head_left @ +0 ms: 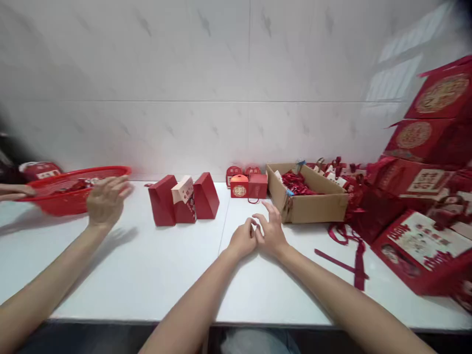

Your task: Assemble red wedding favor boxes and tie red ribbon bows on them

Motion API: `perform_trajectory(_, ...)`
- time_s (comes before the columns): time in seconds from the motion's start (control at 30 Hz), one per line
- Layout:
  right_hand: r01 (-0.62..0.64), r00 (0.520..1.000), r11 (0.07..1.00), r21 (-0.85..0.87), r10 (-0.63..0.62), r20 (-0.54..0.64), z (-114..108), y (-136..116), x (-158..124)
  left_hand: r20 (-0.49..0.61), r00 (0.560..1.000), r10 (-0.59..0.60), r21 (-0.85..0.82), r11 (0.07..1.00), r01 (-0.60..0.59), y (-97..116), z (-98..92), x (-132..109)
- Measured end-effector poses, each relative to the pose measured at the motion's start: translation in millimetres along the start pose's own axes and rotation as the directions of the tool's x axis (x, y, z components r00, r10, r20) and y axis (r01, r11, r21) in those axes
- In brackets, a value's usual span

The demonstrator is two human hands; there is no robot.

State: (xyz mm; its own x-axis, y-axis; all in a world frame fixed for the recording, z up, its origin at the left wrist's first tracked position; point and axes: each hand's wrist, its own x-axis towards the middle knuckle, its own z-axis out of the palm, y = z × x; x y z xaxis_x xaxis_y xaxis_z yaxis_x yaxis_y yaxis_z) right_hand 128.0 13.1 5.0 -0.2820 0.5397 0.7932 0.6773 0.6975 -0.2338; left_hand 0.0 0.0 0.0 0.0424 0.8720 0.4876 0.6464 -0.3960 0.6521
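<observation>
My left hand (pixel 243 239) rests on the white table with its fingers curled in, and no object shows in it. Touching it at the fingertips is my right hand (pixel 272 232), whose fingers are bent and apart, holding nothing. Just beyond them stand small red gift boxes (pixel 257 186), one with a round gold emblem. The cardboard box (pixel 315 209) behind my right hand contains dark red ribbons (pixel 297 183). To the left of my hands stand two plain red boxes (pixel 162 201) with a red and cream box (pixel 184 199) between them.
At the left, another person's hand (pixel 105 201) is by a red plastic basket (pixel 81 173); a second hand (pixel 14 191) grips its rim. Stacked red gift boxes (pixel 420 137) rise at the right. Loose ribbon strips (pixel 359 265) lie before them. A tiled wall (pixel 184 132) bounds the back.
</observation>
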Motion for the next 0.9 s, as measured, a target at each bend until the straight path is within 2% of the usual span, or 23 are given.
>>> perform_trajectory(0.13, -0.158, 0.979, 0.986, 0.048, 0.151, 0.136, 23.3, 8.0, 0.7, -0.232, 0.972, -0.046, 0.047, 0.997, 0.059, -8.4, -14.8, 9.5)
perform_trajectory(0.3, -0.261, 0.95, 0.959, 0.111, 0.234, 0.209, 25.8, 18.5, -11.7, -0.464, 0.885, 0.037, 0.073, 0.997, -0.003, -10.8, -30.7, 18.8)
perform_trajectory(0.37, -0.325, 0.929, 0.938, 0.124, 0.292, 0.226, 24.3, 23.3, -15.4, -0.586, 0.81, 0.025, 0.065, 0.998, 0.017, -14.3, -41.7, 25.7)
perform_trajectory(0.43, -0.385, 0.907, 0.913, 0.134, 0.348, 0.239, 23.1, 28.2, -16.6, -0.728, 0.684, -0.048, 0.021, 0.996, 0.092, -20.5, -56.6, 34.8)
perform_trajectory(0.47, -0.412, 0.896, 0.901, 0.138, 0.372, 0.242, 22.5, 30.5, -16.3, -0.755, 0.651, -0.074, 0.003, 0.993, 0.117, -24.3, -64.8, 39.7)
perform_trajectory(0.53, -0.456, 0.877, 0.878, 0.147, 0.415, 0.242, 21.2, 34.0, -14.9, -0.774, 0.62, -0.126, -0.03, 0.986, 0.162, -32.6, -80.3, 48.9)
perform_trajectory(0.67, -0.492, 0.862, 0.851, 0.184, 0.447, 0.238, 18.4, 34.4, -11.8, -0.732, 0.643, -0.223, -0.08, 0.966, 0.244, -48.9, -95.7, 56.6)
perform_trajectory(0.83, -0.516, 0.855, 0.822, 0.241, 0.476, 0.207, 16.5, 30.3, -9.2, -0.6, 0.761, -0.248, -0.087, 0.965, 0.247, -64.4, -82.5, 43.7)
perform_trajectory(0.9, -0.529, 0.848, 0.808, 0.26, 0.492, 0.196, 16.5, 30.3, -8.5, -0.571, 0.779, -0.258, -0.096, 0.964, 0.248, -70.2, -77.0, 38.4)
